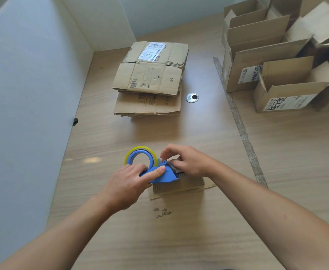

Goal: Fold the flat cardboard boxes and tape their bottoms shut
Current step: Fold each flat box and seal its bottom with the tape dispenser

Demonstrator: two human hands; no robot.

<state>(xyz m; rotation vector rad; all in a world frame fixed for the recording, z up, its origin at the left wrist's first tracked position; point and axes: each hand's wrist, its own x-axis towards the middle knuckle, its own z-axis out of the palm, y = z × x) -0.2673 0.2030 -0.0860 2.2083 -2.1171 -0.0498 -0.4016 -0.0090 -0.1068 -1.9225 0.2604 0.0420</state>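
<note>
My left hand [129, 184] grasps the handle of the blue tape dispenser [159, 175], thumb laid along its side. My right hand [187, 160] has curled fingers pinching the dispenser's front end; whether tape is between them I cannot tell. The dispenser sits on a small cardboard box [177, 185] lying on the table [198, 240]. A stack of flat boxes [150, 80] lies at 12 o'clock from my hands, well apart. The folded boxes [272, 61] stand at 2 o'clock.
</note>
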